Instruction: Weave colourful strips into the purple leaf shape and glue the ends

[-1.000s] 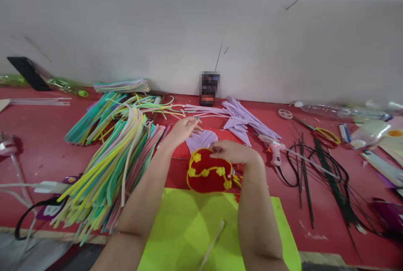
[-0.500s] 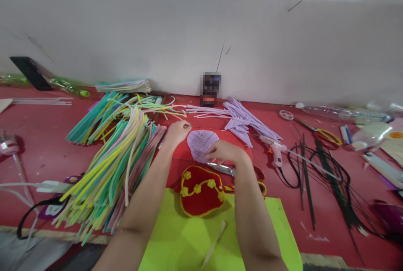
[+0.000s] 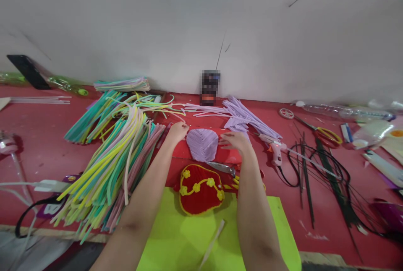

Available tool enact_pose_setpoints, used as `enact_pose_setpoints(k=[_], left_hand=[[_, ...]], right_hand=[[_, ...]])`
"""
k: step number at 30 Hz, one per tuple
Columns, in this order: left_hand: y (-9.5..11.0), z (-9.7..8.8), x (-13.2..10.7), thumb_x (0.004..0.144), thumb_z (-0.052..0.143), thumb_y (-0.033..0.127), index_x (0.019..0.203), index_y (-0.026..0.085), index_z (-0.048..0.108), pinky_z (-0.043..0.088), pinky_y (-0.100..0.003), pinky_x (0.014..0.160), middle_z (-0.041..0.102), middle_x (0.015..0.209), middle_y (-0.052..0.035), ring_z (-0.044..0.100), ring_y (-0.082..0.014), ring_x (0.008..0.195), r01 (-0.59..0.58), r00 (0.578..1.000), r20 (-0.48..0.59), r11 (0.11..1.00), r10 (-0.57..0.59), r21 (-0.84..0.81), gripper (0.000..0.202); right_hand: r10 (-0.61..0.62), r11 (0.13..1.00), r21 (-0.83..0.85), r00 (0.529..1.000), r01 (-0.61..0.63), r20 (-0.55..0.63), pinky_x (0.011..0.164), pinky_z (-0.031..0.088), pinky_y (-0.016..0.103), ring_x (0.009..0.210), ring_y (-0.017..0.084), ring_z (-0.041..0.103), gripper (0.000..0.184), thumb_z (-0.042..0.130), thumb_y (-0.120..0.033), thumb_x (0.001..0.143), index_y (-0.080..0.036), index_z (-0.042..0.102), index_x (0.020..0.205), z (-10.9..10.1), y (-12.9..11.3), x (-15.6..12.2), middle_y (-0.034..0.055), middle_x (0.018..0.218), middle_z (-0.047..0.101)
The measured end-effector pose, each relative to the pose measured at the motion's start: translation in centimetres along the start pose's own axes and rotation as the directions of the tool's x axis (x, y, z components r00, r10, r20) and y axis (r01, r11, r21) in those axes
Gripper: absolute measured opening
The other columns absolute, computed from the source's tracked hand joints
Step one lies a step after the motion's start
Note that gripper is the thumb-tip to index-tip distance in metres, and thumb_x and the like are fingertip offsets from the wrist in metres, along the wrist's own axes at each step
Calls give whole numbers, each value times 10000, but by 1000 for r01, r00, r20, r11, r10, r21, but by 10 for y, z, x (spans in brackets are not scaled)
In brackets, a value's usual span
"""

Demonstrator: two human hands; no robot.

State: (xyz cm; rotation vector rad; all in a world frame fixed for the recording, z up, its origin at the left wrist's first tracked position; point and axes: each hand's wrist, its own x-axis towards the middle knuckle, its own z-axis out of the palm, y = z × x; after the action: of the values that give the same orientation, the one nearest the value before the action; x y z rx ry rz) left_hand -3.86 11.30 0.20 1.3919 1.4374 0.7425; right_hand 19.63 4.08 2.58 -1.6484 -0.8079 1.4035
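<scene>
A lilac leaf-shaped piece (image 3: 202, 144) made of glued strips lies on a red sheet (image 3: 184, 153). My left hand (image 3: 176, 132) rests at the sheet's left corner, just left of the leaf, fingers curled together; what they pinch, if anything, is too small to see. My right hand (image 3: 235, 141) lies on the sheet to the right of the leaf, fingers stretched out flat. Nearer me, a red padded piece with yellow flower trim (image 3: 199, 189) lies partly on a lime-green sheet (image 3: 189, 237). Scissors (image 3: 223, 168) lie between it and the leaf.
A big heap of pastel foam strips (image 3: 116, 157) fills the left. Lilac strips (image 3: 242, 120) lie behind the leaf. A glue gun (image 3: 274, 148), dark wires (image 3: 317, 170) and yellow-handled scissors (image 3: 324, 134) are on the right. A white partition (image 3: 201, 32) closes the back.
My right hand let go of the red padded piece, which now lies on the green sheet, and moved up beside the leaf. My left hand drew back to the sheet's corner.
</scene>
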Motion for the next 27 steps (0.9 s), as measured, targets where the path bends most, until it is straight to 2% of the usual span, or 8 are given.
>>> enact_pose_setpoints(k=[4, 8, 11, 14, 18, 23, 27], left_hand=[[-1, 3, 3, 700, 591, 243, 750, 152, 590, 473, -244, 558, 660, 747, -65, 610, -150, 627, 57, 998, -8, 998, -56, 19, 104], [-2, 3, 6, 635, 630, 170, 755, 150, 627, 481, -246, 642, 644, 672, -39, 606, -147, 672, 4, 1000, -9, 1000, -3, 27, 121], [0, 2, 4, 619, 627, 140, 787, 147, 643, 480, -262, 704, 651, 711, -40, 605, -148, 723, -47, 999, -15, 999, 48, 19, 169], [5, 2, 1, 629, 612, 136, 814, 142, 643, 478, -269, 720, 662, 804, -63, 606, -154, 779, -79, 997, -21, 996, 78, -46, 187], [7, 5, -2, 624, 607, 130, 888, 147, 633, 479, -267, 669, 659, 901, -79, 605, -157, 795, -27, 1000, 1, 982, 27, -189, 266], [2, 10, -1, 553, 658, 87, 839, 134, 647, 461, -285, 732, 650, 735, -35, 597, -141, 734, -25, 998, 52, 967, 40, -254, 291], [1, 9, -1, 537, 693, 103, 859, 133, 646, 450, -299, 752, 627, 674, -6, 587, -125, 684, 3, 994, 105, 950, 32, -313, 327]], right_hand=[[2, 1000, -1, 1000, -2, 24, 555, 559, 355, 593, 196, 650, 164, 735, -245, 593, -198, 581, 628, 2, 2, 0, 21, 583, 657], [-12, 1000, -2, 999, 13, 41, 549, 558, 349, 572, 188, 641, 179, 745, -259, 575, -203, 577, 603, 5, 2, 1, 17, 570, 652], [-11, 1000, -5, 999, 12, 38, 540, 559, 363, 570, 195, 641, 222, 766, -277, 548, -203, 567, 612, 5, 2, 0, 20, 559, 651], [-1, 1000, -4, 1000, 2, 12, 527, 557, 364, 561, 192, 638, 254, 777, -271, 535, -203, 556, 640, 6, 0, -1, 17, 557, 652], [9, 1000, 1, 1000, -9, 6, 525, 555, 356, 556, 189, 638, 247, 770, -255, 546, -210, 549, 647, 7, -1, -2, 10, 557, 652], [-23, 999, -22, 1000, 24, 14, 537, 554, 375, 543, 205, 636, 250, 770, -317, 541, -215, 549, 599, 8, 1, 0, 10, 518, 634], [-49, 996, -77, 999, 48, -12, 492, 525, 314, 463, 159, 584, 248, 735, -381, 579, -208, 559, 551, 6, 3, 4, -7, 452, 588]])
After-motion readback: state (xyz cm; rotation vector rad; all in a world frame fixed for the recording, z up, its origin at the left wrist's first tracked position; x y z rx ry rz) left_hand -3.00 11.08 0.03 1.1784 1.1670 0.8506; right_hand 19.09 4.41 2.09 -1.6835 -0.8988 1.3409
